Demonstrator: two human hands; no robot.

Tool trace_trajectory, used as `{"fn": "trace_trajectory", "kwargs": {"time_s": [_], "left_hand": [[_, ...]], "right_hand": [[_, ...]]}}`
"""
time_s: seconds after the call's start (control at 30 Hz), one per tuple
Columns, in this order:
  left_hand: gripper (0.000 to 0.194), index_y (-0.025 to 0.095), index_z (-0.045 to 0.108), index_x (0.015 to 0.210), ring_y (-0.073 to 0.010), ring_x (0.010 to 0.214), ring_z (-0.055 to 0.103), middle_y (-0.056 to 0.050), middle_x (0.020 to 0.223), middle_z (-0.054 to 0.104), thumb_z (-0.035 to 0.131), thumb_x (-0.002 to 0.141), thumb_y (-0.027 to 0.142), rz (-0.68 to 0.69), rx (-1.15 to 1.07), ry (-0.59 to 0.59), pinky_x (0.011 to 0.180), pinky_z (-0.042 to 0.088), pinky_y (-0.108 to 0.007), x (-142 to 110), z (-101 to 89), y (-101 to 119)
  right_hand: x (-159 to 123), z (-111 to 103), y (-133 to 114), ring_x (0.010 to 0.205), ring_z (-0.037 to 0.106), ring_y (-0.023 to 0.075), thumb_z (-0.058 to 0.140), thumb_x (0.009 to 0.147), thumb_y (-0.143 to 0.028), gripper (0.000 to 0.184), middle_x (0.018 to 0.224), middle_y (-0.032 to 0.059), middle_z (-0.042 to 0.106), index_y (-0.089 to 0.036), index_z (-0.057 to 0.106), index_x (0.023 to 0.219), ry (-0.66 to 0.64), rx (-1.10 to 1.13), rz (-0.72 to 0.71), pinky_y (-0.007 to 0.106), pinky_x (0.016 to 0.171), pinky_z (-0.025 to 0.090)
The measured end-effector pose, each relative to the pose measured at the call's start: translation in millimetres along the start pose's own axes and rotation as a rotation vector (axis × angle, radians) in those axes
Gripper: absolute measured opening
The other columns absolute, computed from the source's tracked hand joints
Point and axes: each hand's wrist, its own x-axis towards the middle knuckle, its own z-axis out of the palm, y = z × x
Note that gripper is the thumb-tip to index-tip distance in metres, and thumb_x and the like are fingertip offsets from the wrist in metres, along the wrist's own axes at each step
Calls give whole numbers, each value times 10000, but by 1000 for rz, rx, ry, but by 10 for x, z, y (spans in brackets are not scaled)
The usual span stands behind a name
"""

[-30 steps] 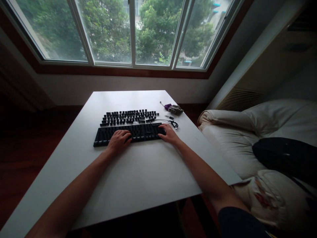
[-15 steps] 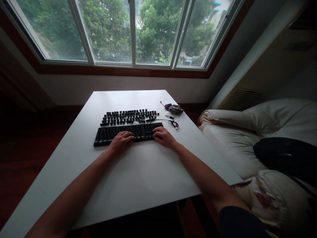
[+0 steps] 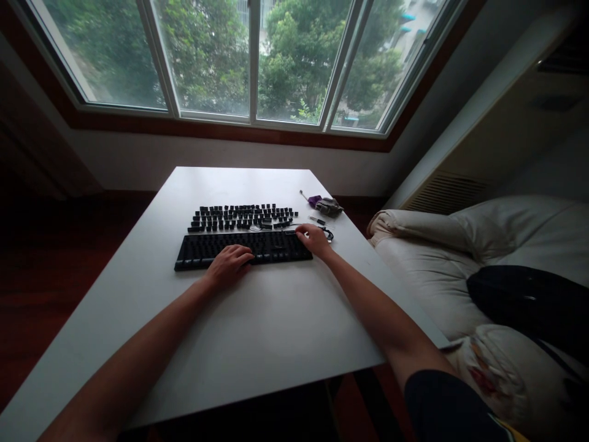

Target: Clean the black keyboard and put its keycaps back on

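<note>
A black keyboard (image 3: 207, 250) lies across the middle of the white table (image 3: 257, 325). Behind it, several loose black keycaps (image 3: 242, 217) are laid out in rows. My left hand (image 3: 229, 264) rests on the keyboard's front middle, fingers curled loosely down onto it. My right hand (image 3: 314, 239) sits at the keyboard's far right end, fingers bent over its back corner beside a thin black cable (image 3: 326, 232). Whether either hand pinches anything is hidden.
A purple-handled tool (image 3: 313, 199) and a small grey bundle (image 3: 329, 205) lie at the table's back right. A cream sofa (image 3: 460, 258) with a dark cushion (image 3: 529, 301) stands right of the table. A wide window (image 3: 248, 61) runs along the far wall.
My right hand slid from the keyboard's front right up to its far right back corner. The left hand stayed at the front middle. The camera tilted slightly.
</note>
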Motion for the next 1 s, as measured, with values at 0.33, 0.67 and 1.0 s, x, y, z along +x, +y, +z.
{"fn": "trace_trajectory", "kwargs": {"time_s": [0.33, 0.67, 1.0], "left_hand": [[272, 239, 670, 1190, -287, 1260, 509, -82, 1276, 648, 607, 929, 282, 23, 0, 9, 1061, 434, -483, -13, -47, -41], [256, 215, 665, 1182, -238, 1028, 586, -87, 1111, 680, 571, 953, 282, 53, -49, -18, 943, 479, -414, -12, -75, 6], [174, 220, 685, 1047, -207, 907, 595, -66, 970, 670, 544, 959, 270, 89, -8, -30, 842, 467, -359, 18, -68, 41]], "right_hand": [[701, 178, 128, 968, 647, 206, 582, 906, -189, 206, 1040, 47, 734, -243, 705, 1061, -128, -312, 207, 297, 861, 476], [568, 238, 317, 934, 667, 247, 581, 927, -288, 188, 962, 85, 745, -236, 711, 1052, -211, -411, 328, 314, 810, 474], [791, 307, 282, 1048, 629, 204, 614, 906, -229, 278, 1071, 37, 728, -272, 670, 1175, -220, -377, 233, 284, 858, 467]]}}
